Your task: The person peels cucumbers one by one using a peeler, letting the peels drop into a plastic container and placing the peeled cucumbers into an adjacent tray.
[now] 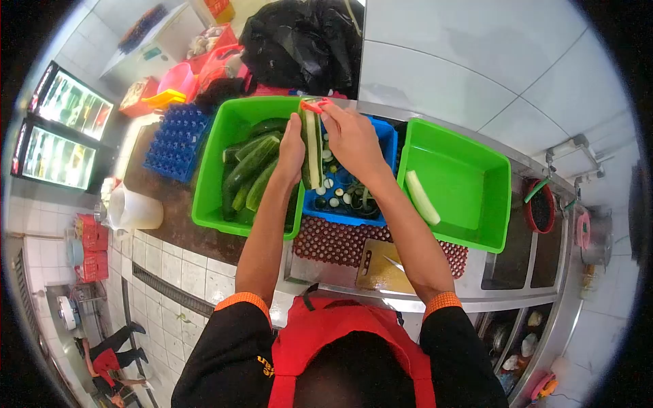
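Note:
My left hand point(292, 146) is closed around a partly peeled cucumber point(312, 153), held upright over the blue bin point(382, 219). Pale strips of flesh show between its dark green skin. At the cucumber's upper end, my right hand point(350, 136) grips a red peeler point(315, 106); its blade is hard to make out. Peels and cut ends point(333, 197) lie in the blue bin below. On the left, a green bin point(204, 211) holds several unpeeled cucumbers point(248, 166). One peeled cucumber point(422, 197) leans inside the right green bin point(476, 234).
A knife point(393, 263) rests on a yellow cutting board point(377, 272) by a dark red perforated mat point(326, 241). Blue egg trays point(175, 143) and a white pitcher point(136, 209) stand left. A sink point(507, 262) lies right. Another person point(105, 360) is far left.

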`<action>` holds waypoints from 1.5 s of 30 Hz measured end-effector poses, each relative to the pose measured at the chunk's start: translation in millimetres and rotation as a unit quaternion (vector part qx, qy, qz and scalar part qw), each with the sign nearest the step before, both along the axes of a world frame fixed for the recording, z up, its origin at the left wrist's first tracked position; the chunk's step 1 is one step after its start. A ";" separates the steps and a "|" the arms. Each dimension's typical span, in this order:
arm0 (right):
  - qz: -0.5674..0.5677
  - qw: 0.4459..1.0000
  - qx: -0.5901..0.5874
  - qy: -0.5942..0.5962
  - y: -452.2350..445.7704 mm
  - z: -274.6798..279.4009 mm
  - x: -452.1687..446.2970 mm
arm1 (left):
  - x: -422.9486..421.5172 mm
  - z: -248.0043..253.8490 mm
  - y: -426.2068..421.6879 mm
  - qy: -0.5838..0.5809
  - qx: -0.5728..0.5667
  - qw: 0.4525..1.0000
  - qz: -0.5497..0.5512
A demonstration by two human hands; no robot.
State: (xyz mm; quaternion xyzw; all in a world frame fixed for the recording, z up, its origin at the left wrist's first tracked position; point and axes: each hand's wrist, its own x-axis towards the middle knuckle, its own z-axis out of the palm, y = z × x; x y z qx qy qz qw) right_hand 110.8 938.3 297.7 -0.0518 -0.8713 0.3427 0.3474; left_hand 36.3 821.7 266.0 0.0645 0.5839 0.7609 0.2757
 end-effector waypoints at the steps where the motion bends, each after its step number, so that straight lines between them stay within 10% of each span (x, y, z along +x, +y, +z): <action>1: 0.004 1.000 0.000 -0.001 -3.3 -2.7 4.8 | -2.0 -0.1 -1.2 0.024 0.009 1.000 0.006; 9: 0.103 0.983 -0.086 -0.125 -44.8 -28.4 100.8 | -43.3 -21.8 -19.2 -0.118 0.125 0.977 0.124; 19: -0.007 0.994 -0.086 -0.061 7.9 11.1 58.7 | -4.2 4.9 -7.4 -0.127 0.074 0.989 -0.019; 31: 0.076 0.996 -0.021 -0.035 10.1 20.3 27.6 | 7.8 -2.1 -5.5 0.220 -0.033 0.975 -0.026; 35: 0.043 0.996 -0.059 -0.054 2.9 24.9 25.2 | 7.5 17.9 -11.8 0.053 0.068 0.987 -0.136; 45: 0.005 0.996 -0.045 -0.083 -0.8 -4.4 31.7 | 10.2 -13.1 0.0 0.145 -0.045 0.987 -0.045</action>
